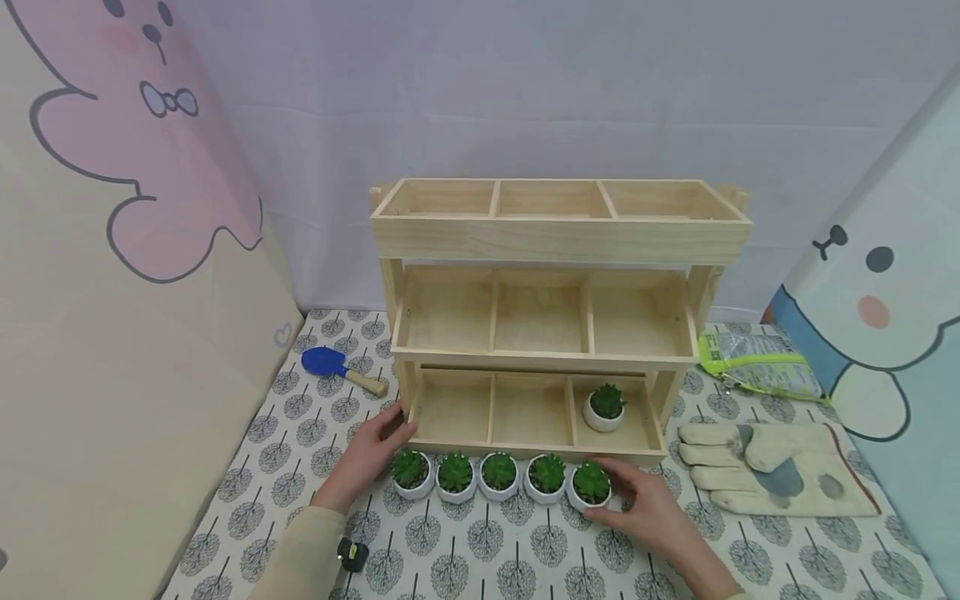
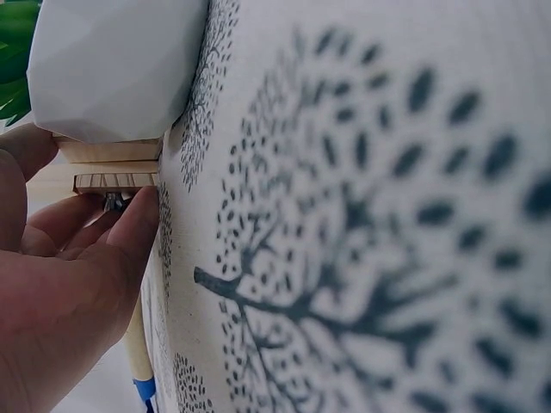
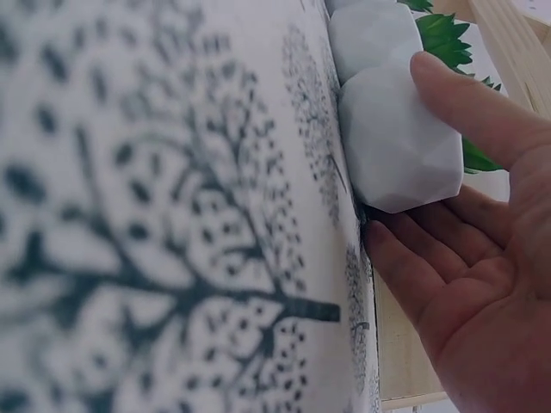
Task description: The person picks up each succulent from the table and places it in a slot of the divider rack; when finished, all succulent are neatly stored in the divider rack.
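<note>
A three-tier wooden planter shelf (image 1: pixel 562 242) stands on the table, each tier split into three compartments. My left hand (image 1: pixel 366 460) grips its lower left front corner; the left wrist view has the fingers behind the wooden end panel (image 2: pixel 116 181) and the thumb in front. Several small succulents in white faceted pots (image 1: pixel 498 475) line up along the shelf's front. At the right end of that row, my right hand (image 1: pixel 651 504) holds a potted succulent (image 3: pixel 400 142), thumb on the near side and fingers behind. Another potted succulent (image 1: pixel 604 408) sits in the bottom tier's right compartment.
A blue trowel (image 1: pixel 324 362) with a wooden handle lies left of the shelf. To the right are a pair of work gloves (image 1: pixel 787 471) and a yellow-green plastic bag (image 1: pixel 765 363). A small black object (image 1: pixel 352 553) is beside the left sleeve. Fabric walls surround the table.
</note>
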{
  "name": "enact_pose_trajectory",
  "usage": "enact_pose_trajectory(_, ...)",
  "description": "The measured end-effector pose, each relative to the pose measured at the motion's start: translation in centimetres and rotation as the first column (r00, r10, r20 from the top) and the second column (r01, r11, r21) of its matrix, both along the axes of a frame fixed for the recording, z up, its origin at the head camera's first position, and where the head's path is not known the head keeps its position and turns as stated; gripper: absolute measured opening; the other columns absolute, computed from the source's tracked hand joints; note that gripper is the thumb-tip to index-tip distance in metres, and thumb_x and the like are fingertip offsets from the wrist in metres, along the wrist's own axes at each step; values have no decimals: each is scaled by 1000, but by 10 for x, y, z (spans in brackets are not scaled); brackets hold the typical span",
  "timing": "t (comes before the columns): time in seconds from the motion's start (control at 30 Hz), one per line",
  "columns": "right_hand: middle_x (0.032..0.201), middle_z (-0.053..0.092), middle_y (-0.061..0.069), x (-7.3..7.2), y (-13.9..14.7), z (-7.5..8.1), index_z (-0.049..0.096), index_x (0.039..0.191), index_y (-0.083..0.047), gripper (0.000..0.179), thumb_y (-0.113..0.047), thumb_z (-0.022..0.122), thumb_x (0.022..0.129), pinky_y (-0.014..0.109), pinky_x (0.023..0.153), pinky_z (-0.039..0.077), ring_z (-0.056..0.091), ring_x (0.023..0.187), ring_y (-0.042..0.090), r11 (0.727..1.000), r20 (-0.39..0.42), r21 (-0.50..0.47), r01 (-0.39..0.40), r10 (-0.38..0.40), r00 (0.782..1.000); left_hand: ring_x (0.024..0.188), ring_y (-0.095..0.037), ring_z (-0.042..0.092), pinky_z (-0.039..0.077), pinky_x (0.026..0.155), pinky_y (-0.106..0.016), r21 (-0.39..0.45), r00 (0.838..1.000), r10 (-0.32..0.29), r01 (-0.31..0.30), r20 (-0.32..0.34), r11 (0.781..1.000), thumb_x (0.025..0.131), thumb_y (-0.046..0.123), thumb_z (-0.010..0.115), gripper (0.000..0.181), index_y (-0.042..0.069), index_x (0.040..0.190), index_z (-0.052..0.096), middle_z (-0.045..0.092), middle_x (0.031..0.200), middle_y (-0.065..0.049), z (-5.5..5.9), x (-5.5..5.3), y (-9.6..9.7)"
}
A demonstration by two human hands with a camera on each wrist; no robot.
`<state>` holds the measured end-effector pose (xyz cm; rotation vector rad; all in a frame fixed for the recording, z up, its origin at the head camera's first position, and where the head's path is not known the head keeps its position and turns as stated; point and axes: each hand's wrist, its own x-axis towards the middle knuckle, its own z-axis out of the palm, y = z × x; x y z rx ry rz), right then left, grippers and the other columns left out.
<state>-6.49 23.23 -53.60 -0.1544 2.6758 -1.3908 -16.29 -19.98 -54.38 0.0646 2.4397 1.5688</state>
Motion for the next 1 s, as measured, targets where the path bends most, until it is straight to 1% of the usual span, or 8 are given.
enact_pose_trajectory(0.23,136,64,24,0,-1,2,65,139,-2,77,-30,97,74,43,99,57,65,121,42,1000,27,-18,14,-14,1000,145,-34,44,38,118,-45,-2,1000,-1,1,3,1000,105,35,67,71,10,163,35,42,161,-17,0,0,0)
enact_pose_trajectory(0.33,137,65,23,0,-1,3,65,139,-3,78,-31,97,74,42,99,57,66,120,41,1000,34,-15,21,-20,999,145,-34,45,38,118,-46,-5,1000,-2,2,2,1000,104,36,67,72,10,163,35,43,161,-17,0,0,0)
enact_pose_trajectory(0.5,135,65,24,1,-2,3,65,139,-2,78,-31,97,74,40,96,60,70,115,37,999,42,-21,33,-32,999,145,-35,45,38,118,-46,0,1000,-3,3,-1,1000,104,35,67,71,9,163,36,43,161,-17,0,0,0)
enact_pose_trajectory(0.7,135,64,26,2,-1,3,64,139,0,79,-31,97,74,36,91,61,72,111,37,998,58,-39,40,-38,998,145,-35,45,38,118,-45,2,1000,0,0,-2,1000,104,35,67,71,9,163,36,43,161,-17,1,0,0)
enact_pose_trajectory(1.0,133,67,23,3,-3,5,66,139,-4,80,-34,98,72,36,90,62,74,107,33,996,87,-16,83,-82,993,145,-35,45,38,119,-45,3,1000,0,0,6,1000,105,34,67,71,9,163,36,43,161,-17,1,1,0)
